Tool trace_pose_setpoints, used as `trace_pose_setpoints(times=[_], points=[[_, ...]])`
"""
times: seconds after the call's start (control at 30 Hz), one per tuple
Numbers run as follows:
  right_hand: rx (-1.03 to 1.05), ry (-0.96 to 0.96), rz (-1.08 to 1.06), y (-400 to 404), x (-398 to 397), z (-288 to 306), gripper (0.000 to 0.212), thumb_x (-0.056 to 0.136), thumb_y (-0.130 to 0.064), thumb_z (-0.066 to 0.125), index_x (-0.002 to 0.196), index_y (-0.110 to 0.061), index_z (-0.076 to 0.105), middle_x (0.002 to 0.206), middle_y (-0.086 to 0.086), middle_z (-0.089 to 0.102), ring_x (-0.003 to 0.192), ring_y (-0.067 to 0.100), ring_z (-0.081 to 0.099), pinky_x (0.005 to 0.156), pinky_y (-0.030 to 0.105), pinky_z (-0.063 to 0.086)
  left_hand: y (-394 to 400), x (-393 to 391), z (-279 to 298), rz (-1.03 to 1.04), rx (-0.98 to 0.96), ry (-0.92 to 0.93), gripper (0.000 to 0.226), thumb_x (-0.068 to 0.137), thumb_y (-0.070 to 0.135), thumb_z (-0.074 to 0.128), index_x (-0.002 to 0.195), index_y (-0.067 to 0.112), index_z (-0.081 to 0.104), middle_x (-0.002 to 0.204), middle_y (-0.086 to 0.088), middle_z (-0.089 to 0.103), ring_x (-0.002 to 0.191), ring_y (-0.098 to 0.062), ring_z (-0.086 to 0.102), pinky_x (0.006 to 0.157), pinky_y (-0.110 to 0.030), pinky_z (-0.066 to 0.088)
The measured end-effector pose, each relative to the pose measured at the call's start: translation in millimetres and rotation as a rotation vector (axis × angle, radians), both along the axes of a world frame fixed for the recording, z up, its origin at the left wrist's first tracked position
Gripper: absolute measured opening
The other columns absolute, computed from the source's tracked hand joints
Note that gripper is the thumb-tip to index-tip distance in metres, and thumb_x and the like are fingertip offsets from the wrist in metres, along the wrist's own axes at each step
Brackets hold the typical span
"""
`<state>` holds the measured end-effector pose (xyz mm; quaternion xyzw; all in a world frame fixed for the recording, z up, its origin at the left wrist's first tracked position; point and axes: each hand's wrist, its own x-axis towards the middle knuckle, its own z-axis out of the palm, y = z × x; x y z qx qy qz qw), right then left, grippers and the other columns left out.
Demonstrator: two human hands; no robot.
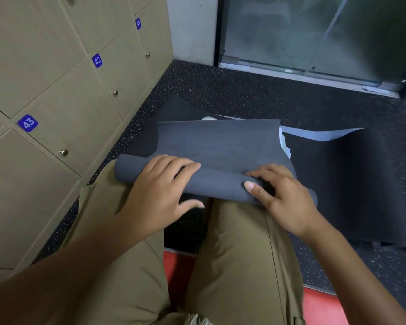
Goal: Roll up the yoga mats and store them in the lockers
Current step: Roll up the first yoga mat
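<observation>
Head view, looking down over the person's knees in olive-khaki trousers [239,249]. A thin dark-grey yoga mat [218,146] lies across the knees and onto the black speckled rubber floor [244,90]; its near edge is wound into a narrow roll [211,184] that runs from upper left to lower right, while the unrolled part rises beyond the roll with its far edge lifted and curling. The left hand [159,195] lies over the left part of the roll, fingers curved across the top and thumb extended below, grasping it. The right hand [284,193] holds the right part of the roll, fingers bent over the top and thumb pressed against the near face. To the right, a second black yoga mat [352,179] lies spread on the floor, just beside the grey one, with a pale blue underside [314,134] showing at its raised far edge. Along the left stands a bank of beige lockers [56,66], doors closed, with small metal knobs and blue number plates reading 41, 42 and 43. A frosted glass door [314,31] in a dark frame stands at the far side. A red floor strip [319,308] shows beneath the legs.
</observation>
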<state>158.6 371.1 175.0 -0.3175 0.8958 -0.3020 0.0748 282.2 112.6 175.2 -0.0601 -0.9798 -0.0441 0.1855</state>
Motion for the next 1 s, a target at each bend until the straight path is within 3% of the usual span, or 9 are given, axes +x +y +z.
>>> trace_pose_setpoints(times=[0.17, 0.3, 0.4, 0.53, 0.63, 0.7, 0.77, 0.87, 1.0], points=[[-0.002, 0.089, -0.021, -2, 0, -6, 0.057, 0.092, -0.072, 0.037, 0.123, -0.032, 0.065, 0.107, -0.020, 0.052, 0.109, 0.005, 0.050, 0.086, 0.032, 0.045, -4, -10, -9, -0.003, -0.056, 0.098, 0.070, 0.076, 0.055, 0.084, 0.123, 0.007, 0.067, 0.116, -0.006, 0.067, 0.103, -0.031, 0.063, 0.092, -0.045, 0.048], [0.021, 0.345, -0.007, 0, 6, -7, 0.049, 0.096, -0.064, 0.048, 0.117, -0.022, 0.062, 0.108, -0.009, 0.061, 0.098, 0.016, 0.054, 0.084, 0.039, 0.048, -10, -20, -11, -0.064, -0.081, 0.077, 0.063, 0.087, 0.060, 0.068, 0.123, 0.008, 0.066, 0.113, -0.005, 0.067, 0.100, -0.029, 0.063, 0.088, -0.043, 0.049], [0.110, 0.481, 0.015, 5, 7, -10, 0.062, 0.091, -0.068, 0.056, 0.124, -0.016, 0.065, 0.119, 0.000, 0.061, 0.105, 0.024, 0.057, 0.086, 0.042, 0.048, -13, -28, -9, -0.110, -0.086, 0.000, 0.064, 0.090, 0.067, 0.054, 0.117, 0.011, 0.067, 0.102, -0.003, 0.068, 0.090, -0.027, 0.063, 0.081, -0.041, 0.050], [0.193, 0.557, -0.053, 10, 9, -10, 0.067, 0.094, -0.070, 0.047, 0.129, -0.015, 0.065, 0.115, 0.003, 0.060, 0.106, 0.027, 0.055, 0.093, 0.041, 0.042, -9, -42, -2, -0.121, -0.095, -0.151, 0.072, 0.088, 0.077, 0.033, 0.111, 0.016, 0.064, 0.096, 0.001, 0.067, 0.093, -0.024, 0.060, 0.079, -0.039, 0.048], [0.218, 0.558, -0.078, 17, 4, -8, 0.066, 0.097, -0.071, 0.040, 0.124, -0.016, 0.065, 0.110, 0.002, 0.063, 0.103, 0.027, 0.056, 0.092, 0.040, 0.040, -1, -51, 5, -0.100, -0.108, -0.252, 0.080, 0.085, 0.080, 0.018, 0.121, 0.020, 0.059, 0.109, 0.003, 0.066, 0.104, -0.022, 0.055, 0.089, -0.040, 0.047], [0.226, 0.530, -0.089, 25, -3, -5, 0.065, 0.097, -0.072, 0.036, 0.121, -0.019, 0.064, 0.108, 0.001, 0.065, 0.102, 0.026, 0.057, 0.089, 0.039, 0.040, 5, -56, 11, -0.093, -0.058, -0.240, 0.078, 0.087, 0.079, 0.019, 0.130, 0.022, 0.053, 0.116, 0.003, 0.065, 0.106, -0.022, 0.055, 0.091, -0.041, 0.047], [0.215, 0.486, -0.090, 32, -10, -1, 0.064, 0.097, -0.073, 0.033, 0.120, -0.022, 0.063, 0.104, -0.001, 0.066, 0.099, 0.025, 0.059, 0.086, 0.039, 0.041, 11, -59, 13, -0.108, -0.083, -0.126, 0.071, 0.093, 0.075, 0.028, 0.132, 0.021, 0.051, 0.114, -0.001, 0.064, 0.099, -0.026, 0.060, 0.087, -0.044, 0.049], [0.189, 0.378, -0.082, 39, -17, 7, 0.061, 0.096, -0.074, 0.026, 0.119, -0.027, 0.057, 0.098, -0.003, 0.065, 0.094, 0.022, 0.059, 0.077, 0.038, 0.039, 21, -68, 11, -0.112, -0.303, 0.108, 0.058, 0.101, 0.061, 0.035, 0.124, 0.014, 0.059, 0.101, -0.010, 0.063, 0.082, -0.034, 0.059, 0.075, -0.048, 0.048], [0.201, 0.273, -0.094, 40, -28, 17, 0.062, 0.094, -0.076, 0.020, 0.116, -0.031, 0.056, 0.095, -0.009, 0.060, 0.091, 0.018, 0.058, 0.069, 0.036, 0.040, 26, -84, 11, -0.079, -0.396, 0.151, 0.067, 0.098, 0.068, 0.036, 0.122, 0.011, 0.061, 0.095, -0.015, 0.061, 0.076, -0.034, 0.056, 0.066, -0.044, 0.045]])
